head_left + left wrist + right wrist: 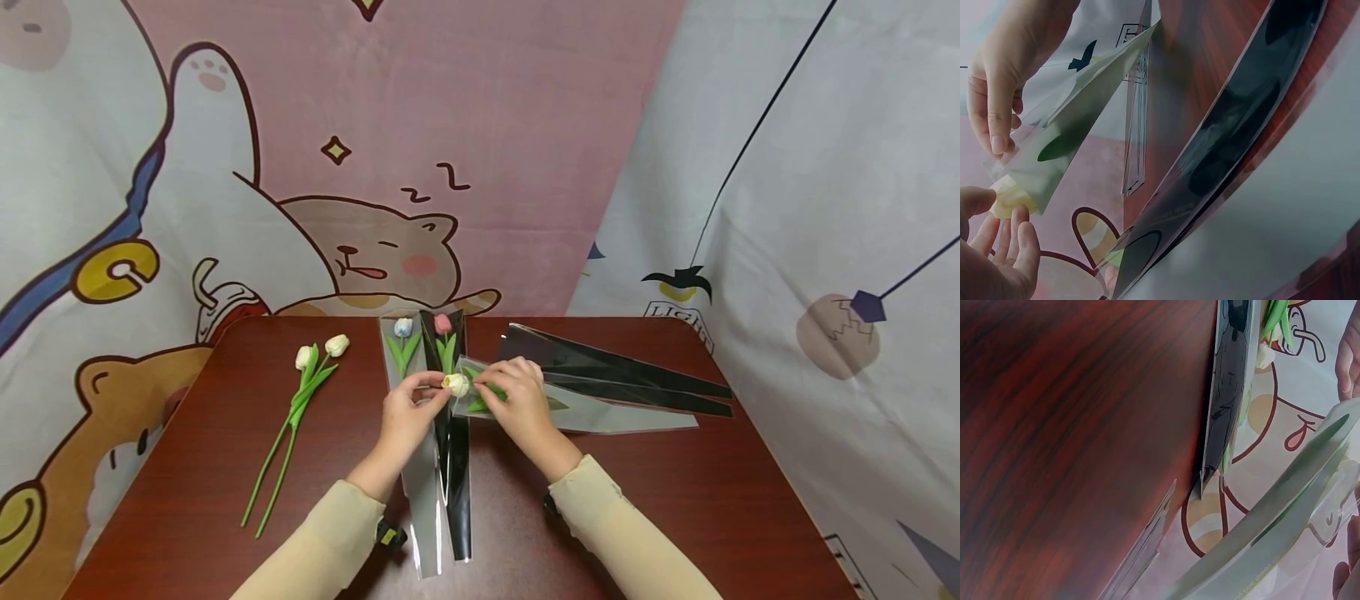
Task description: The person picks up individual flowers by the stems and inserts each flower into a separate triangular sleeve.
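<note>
Left hand [405, 410] pinches a creamy tulip [456, 384], right hand [519, 398] its pale sleeve [622, 412] (green leaves [557, 403] inside); beyond the far edge of the reddish table [712, 500] hangs cartoon cloth [540, 125].

Head view faces forward, down; 2 wrist views near, tilted; head, left share held tulip [457, 384].

A reddish table [697, 517] stands before a creased cartoon backdrop [525, 125].

Wrist views look dimmer than the head view.
</note>
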`<action>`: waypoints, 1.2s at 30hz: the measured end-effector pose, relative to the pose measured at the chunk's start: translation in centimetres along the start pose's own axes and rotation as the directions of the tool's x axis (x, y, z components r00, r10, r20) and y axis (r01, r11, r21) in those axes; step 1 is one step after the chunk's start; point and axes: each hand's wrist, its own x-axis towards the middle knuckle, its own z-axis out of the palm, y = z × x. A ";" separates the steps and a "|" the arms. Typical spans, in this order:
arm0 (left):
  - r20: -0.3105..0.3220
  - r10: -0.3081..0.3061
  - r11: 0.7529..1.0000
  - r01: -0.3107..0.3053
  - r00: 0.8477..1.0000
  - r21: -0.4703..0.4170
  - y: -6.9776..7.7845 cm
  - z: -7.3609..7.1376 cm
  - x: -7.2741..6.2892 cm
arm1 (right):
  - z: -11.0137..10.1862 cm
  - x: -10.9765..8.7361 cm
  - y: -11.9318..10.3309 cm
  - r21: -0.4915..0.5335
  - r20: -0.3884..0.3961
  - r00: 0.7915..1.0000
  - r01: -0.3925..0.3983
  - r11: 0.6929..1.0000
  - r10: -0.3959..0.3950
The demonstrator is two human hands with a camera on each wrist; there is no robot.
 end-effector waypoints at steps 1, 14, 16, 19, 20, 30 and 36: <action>-0.003 0.001 1.000 -0.001 1.000 -0.001 0.0 0.0 0.0 | 0.0 0.0 0.0 -0.002 0.001 1.000 0.001 1.000 -0.001; 0.025 -0.002 1.000 0.002 1.000 -0.013 -0.1 0.3 0.0 | 0.0 0.0 -0.1 0.012 0.023 1.000 -0.006 1.000 0.005; 0.041 -0.004 1.000 0.005 0.999 -0.016 -0.2 0.4 0.1 | 0.1 0.0 -0.2 0.013 0.021 1.000 -0.002 1.000 0.002; 0.047 -0.016 1.000 0.018 0.999 -0.024 -1.0 0.6 0.4 | 0.1 0.0 -0.2 0.012 0.008 1.000 0.004 1.000 -0.004; 0.042 -0.016 1.000 0.018 0.999 -0.025 -1.5 0.7 0.6 | 0.1 0.0 -0.1 0.013 0.002 1.000 0.006 1.000 -0.006; 0.047 0.075 0.993 -0.079 0.996 0.092 -3.9 1.2 1.3 | 0.3 0.2 -0.2 0.029 0.006 1.000 -0.001 1.000 0.001; 0.069 0.086 0.990 -0.093 0.994 0.111 -3.7 1.1 1.3 | 0.4 0.2 -0.2 0.031 0.016 1.000 -0.003 1.000 0.003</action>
